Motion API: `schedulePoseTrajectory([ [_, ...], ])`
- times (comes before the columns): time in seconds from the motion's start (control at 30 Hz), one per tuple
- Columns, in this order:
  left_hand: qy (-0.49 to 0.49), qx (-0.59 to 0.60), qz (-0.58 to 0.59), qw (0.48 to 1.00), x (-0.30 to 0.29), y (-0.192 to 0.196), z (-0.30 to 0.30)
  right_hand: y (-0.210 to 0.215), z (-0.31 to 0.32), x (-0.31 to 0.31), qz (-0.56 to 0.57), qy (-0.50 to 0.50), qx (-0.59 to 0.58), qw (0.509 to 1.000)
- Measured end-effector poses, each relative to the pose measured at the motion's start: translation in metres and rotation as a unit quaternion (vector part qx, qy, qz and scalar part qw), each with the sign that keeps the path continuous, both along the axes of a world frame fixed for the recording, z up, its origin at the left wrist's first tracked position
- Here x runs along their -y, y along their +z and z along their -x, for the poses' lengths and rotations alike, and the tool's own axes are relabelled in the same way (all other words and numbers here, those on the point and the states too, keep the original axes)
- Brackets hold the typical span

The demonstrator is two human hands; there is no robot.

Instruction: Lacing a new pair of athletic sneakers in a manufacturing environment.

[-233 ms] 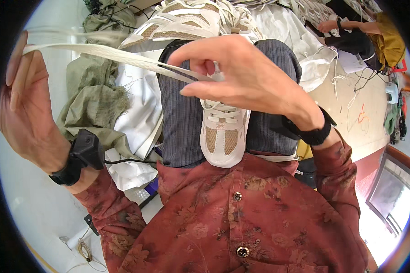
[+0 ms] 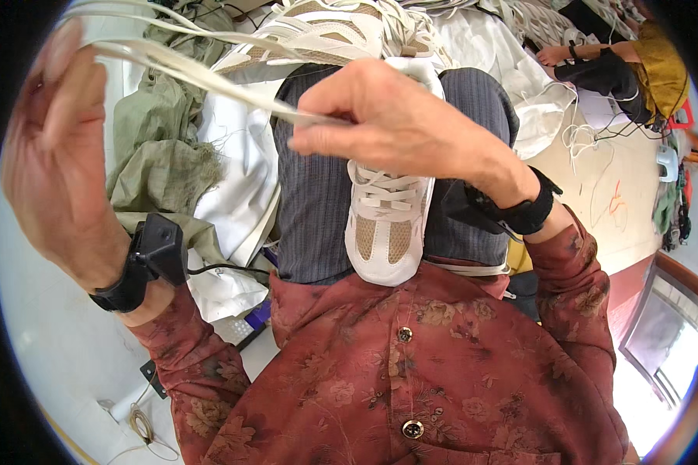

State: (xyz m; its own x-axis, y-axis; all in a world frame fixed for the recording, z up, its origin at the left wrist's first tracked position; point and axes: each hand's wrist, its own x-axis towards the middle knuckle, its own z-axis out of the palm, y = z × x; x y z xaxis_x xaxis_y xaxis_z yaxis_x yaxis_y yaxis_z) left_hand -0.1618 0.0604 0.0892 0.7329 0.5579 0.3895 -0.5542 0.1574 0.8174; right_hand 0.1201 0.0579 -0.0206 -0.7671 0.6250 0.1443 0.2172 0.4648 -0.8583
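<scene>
A white and tan sneaker (image 2: 386, 267) rests between my knees, its toe toward me and its front laced in a criss-cross. Pale flat shoelace (image 2: 209, 80) stretches in doubled strands from my right hand up to the left. My right hand (image 2: 403, 120) is over the sneaker, thumb and forefinger pinched on the lace, covering the shoe's upper lacing. Raised at the far left, my left hand (image 2: 62, 163) has the lace running to its fingers, which are smeared by motion. Another loose strand curves above it.
More white and tan sneakers (image 2: 326, 35) and a bundle of laces (image 2: 411, 35) lie beyond my knees. Olive cloth (image 2: 159, 155) hangs at the left, white cloth beside it. Another person's hand (image 2: 552, 56) is at the far right, by a pale board (image 2: 582, 201).
My right thumb and forefinger have closed together on the lace. My left hand has shifted slightly right and up, and a loose lace strand has swung upward.
</scene>
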Motion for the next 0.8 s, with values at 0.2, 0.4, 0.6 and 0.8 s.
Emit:
schedulePoseTrajectory([
  [0.2, 0.487, -0.469, -0.127, 0.726, 0.037, -0.068, -0.075, -0.006, -0.021, -0.026, 0.207, -0.156, -0.148, 0.954],
  [0.4, 0.322, -0.49, -0.126, 0.8, 0.088, -0.115, -0.117, 0.004, -0.02, -0.024, 0.346, -0.141, -0.179, 0.91],
  [0.6, 0.321, -0.474, -0.223, 0.789, 0.085, -0.13, -0.119, 0.002, -0.021, -0.023, 0.347, -0.139, -0.196, 0.907],
  [0.8, 0.373, -0.484, -0.233, 0.757, 0.082, -0.142, -0.127, -0.007, -0.027, -0.022, 0.34, -0.142, -0.197, 0.909],
])
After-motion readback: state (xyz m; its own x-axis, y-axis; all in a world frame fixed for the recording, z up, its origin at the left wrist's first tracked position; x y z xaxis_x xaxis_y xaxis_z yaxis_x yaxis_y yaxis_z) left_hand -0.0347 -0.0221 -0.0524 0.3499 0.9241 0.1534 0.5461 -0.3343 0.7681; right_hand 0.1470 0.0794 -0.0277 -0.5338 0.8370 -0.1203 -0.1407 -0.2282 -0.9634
